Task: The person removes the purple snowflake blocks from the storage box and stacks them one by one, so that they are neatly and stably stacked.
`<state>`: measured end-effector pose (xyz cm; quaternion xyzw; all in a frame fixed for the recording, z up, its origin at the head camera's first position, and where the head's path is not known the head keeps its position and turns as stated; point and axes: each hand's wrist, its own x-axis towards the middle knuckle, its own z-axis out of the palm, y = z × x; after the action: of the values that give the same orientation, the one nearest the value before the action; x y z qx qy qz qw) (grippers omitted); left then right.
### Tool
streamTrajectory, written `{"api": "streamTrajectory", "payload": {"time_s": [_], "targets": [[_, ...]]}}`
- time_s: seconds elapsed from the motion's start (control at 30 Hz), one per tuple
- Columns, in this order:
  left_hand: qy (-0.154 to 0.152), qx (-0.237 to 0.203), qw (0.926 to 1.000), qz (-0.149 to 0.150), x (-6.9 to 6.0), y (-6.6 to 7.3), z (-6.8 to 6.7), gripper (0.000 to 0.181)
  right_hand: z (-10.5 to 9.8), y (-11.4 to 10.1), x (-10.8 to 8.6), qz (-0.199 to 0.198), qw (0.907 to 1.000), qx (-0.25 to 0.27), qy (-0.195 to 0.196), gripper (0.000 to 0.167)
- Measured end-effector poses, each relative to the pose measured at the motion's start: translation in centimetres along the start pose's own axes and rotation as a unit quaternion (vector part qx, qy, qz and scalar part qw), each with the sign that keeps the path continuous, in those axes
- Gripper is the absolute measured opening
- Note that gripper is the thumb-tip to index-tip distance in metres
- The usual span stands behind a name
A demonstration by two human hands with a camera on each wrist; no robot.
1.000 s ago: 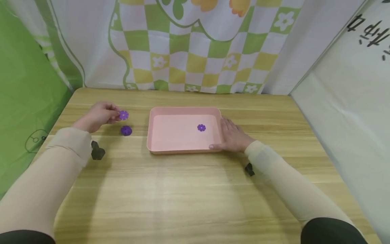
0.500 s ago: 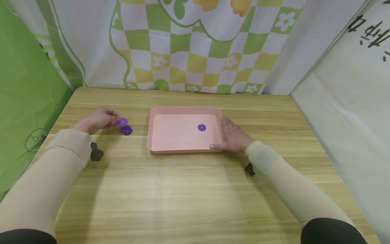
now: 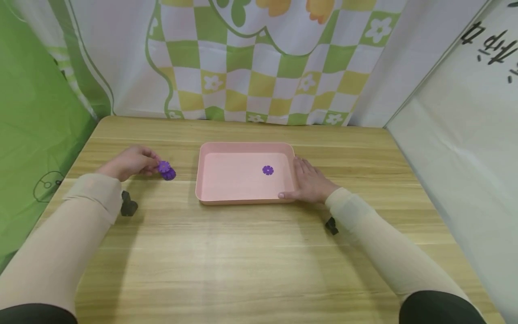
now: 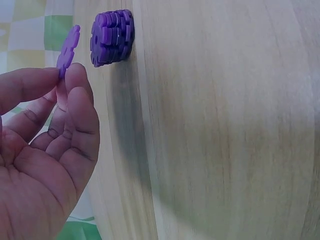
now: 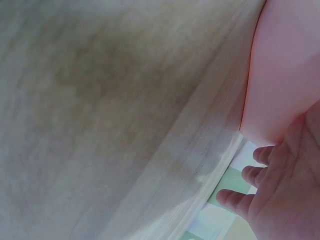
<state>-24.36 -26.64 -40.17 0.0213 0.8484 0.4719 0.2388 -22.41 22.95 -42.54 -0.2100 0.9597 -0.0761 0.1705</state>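
Observation:
My left hand [image 3: 131,163] pinches a thin purple flower-shaped disc [image 4: 68,50] between thumb and fingertips, holding it on edge in the left wrist view. Close beside it, a stack of similar purple discs [image 4: 114,37] stands on the table; in the head view the held disc [image 3: 163,166] overlaps that stack [image 3: 170,175], though a gap shows in the wrist view. Another purple disc [image 3: 268,170] lies flat inside the pink tray [image 3: 230,175]. My right hand [image 3: 312,183] rests against the tray's right side, fingers extended along it, thumb at the near right corner.
The wooden table [image 3: 243,261] extends toward me and to both sides. A checkered cloth [image 3: 259,85] hangs behind its far edge. Green sheeting [image 3: 40,103] stands at left, a white panel [image 3: 465,135] at right.
My left hand has moved nearer me with the pinched disc, which now overlaps the stack in the head view. The right hand and tray have stayed in place.

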Motion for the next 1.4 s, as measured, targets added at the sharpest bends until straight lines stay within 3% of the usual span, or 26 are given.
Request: {"api": "streamTrajectory", "payload": {"time_s": [0.93,1.4], "targets": [[0.001,0.014,0.9997,-0.018,0.27,-0.53,0.4,0.024,0.19,0.2,0.09,0.003,1.0,0.003,-0.004,0.124],[-0.008,0.045,0.9988,-0.019,0.43,-0.82,0.63,0.031,0.0,-0.09,-0.13,-0.001,0.9999,0.01,0.004,0.125]]}}
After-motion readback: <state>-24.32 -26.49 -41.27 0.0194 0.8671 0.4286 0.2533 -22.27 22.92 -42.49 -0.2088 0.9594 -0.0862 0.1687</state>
